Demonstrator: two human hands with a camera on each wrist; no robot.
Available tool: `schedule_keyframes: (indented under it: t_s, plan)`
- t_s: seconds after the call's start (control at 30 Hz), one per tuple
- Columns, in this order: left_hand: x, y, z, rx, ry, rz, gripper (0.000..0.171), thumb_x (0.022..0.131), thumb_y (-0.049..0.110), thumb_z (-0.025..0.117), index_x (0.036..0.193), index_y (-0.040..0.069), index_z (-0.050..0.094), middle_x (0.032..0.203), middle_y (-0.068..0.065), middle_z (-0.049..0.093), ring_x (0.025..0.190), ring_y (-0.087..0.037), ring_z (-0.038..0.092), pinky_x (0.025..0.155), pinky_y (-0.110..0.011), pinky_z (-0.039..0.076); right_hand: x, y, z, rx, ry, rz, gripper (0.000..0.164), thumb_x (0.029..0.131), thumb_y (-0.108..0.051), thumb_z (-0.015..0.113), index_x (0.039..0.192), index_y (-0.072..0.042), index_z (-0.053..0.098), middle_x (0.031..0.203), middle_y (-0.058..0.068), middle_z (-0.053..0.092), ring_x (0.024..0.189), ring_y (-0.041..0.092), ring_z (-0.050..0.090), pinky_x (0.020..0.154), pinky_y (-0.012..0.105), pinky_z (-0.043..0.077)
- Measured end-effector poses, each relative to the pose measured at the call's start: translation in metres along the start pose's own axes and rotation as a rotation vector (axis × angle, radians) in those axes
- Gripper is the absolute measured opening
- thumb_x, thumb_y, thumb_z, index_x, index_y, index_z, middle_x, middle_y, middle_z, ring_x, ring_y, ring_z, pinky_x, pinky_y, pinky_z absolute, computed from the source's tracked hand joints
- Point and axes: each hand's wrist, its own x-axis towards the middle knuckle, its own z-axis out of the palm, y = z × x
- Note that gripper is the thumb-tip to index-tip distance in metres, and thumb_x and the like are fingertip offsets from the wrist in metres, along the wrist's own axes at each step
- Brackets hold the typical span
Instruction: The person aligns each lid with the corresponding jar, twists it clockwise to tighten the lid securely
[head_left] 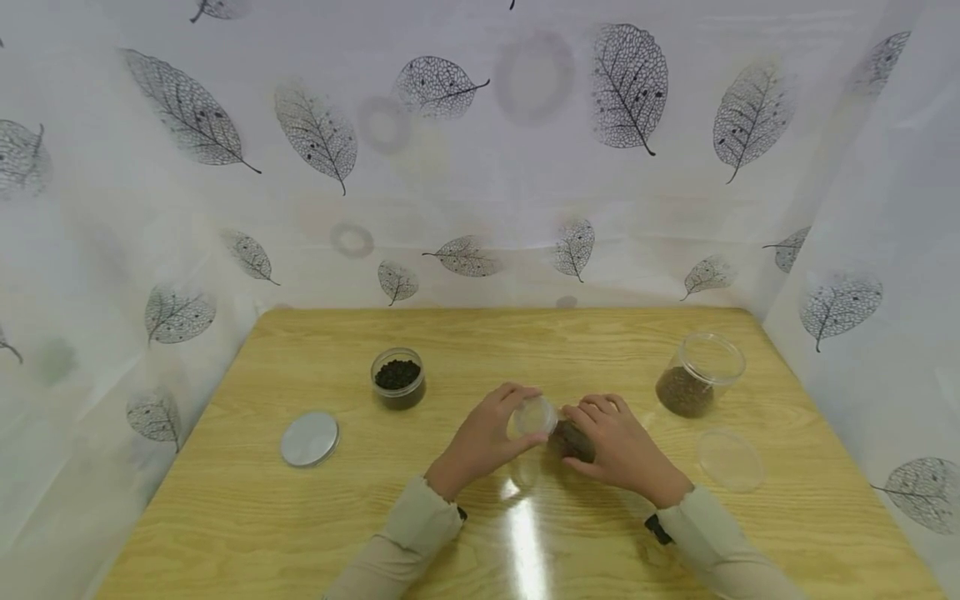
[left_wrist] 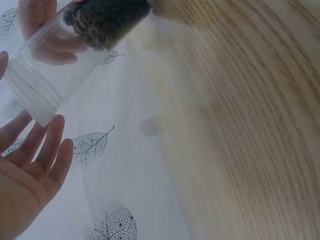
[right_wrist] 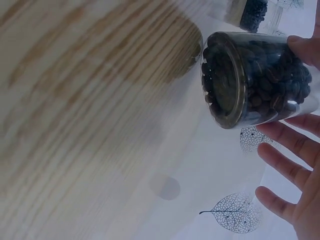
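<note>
A clear jar of dark beans point(head_left: 575, 441) is held tilted over the middle of the table, its base toward the right. My right hand point(head_left: 618, 442) grips its body, thumb on one side and fingers on the other, as the right wrist view shows with the jar of beans point(right_wrist: 270, 80) and hand point(right_wrist: 300, 170). Around the translucent lid point(head_left: 536, 416) at the jar's mouth curl the thumb and fingers of my left hand point(head_left: 487, 437). The left wrist view shows this lid point(left_wrist: 35, 92) on the mouth, with left fingertips along its edge.
Toward the back left stands an uncovered jar of dark granules point(head_left: 400, 396), with a silver lid point(head_left: 310, 439) lying in front of it. Another uncovered jar, with brown granules point(head_left: 686, 392), is at the right. A clear flat lid point(head_left: 731, 460) lies before it on the wooden table point(head_left: 337, 533).
</note>
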Motion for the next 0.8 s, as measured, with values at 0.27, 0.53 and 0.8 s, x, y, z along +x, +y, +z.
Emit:
schedule_keyframes:
  t_s: [0.27, 0.53, 0.8]
  plan:
    - [0.0014, -0.0034, 0.0002, -0.066, -0.042, -0.002, 0.058, 0.082, 0.031, 0.072, 0.132, 0.013, 0.050, 0.125, -0.002, 0.054, 0.115, -0.017, 0.055, 0.095, -0.033, 0.049, -0.0010, 0.0001, -0.0005, 0.018, 0.016, 0.004, 0.070, 0.063, -0.049, 0.081, 0.114, -0.007, 0.061, 0.101, 0.006, 0.067, 0.097, 0.026, 0.060, 0.086, 0.048, 0.047]
    - [0.0011, -0.0038, -0.0043, -0.109, -0.076, 0.013, 0.057, 0.083, 0.028, 0.071, 0.133, 0.013, 0.049, 0.128, -0.001, 0.053, 0.119, -0.016, 0.052, 0.099, -0.033, 0.047, -0.0027, -0.0005, 0.0039, 0.030, 0.039, 0.008, 0.070, 0.063, -0.048, 0.082, 0.114, -0.007, 0.061, 0.103, 0.008, 0.066, 0.096, 0.026, 0.061, 0.085, 0.047, 0.048]
    - [0.0023, -0.0027, -0.0077, -0.116, -0.094, 0.044, 0.055, 0.083, 0.025, 0.071, 0.133, 0.014, 0.050, 0.130, -0.002, 0.053, 0.121, -0.018, 0.051, 0.100, -0.035, 0.046, -0.0044, -0.0004, 0.0053, 0.030, 0.030, 0.017, 0.068, 0.064, -0.048, 0.081, 0.114, -0.007, 0.060, 0.102, 0.008, 0.066, 0.095, 0.025, 0.062, 0.085, 0.046, 0.049]
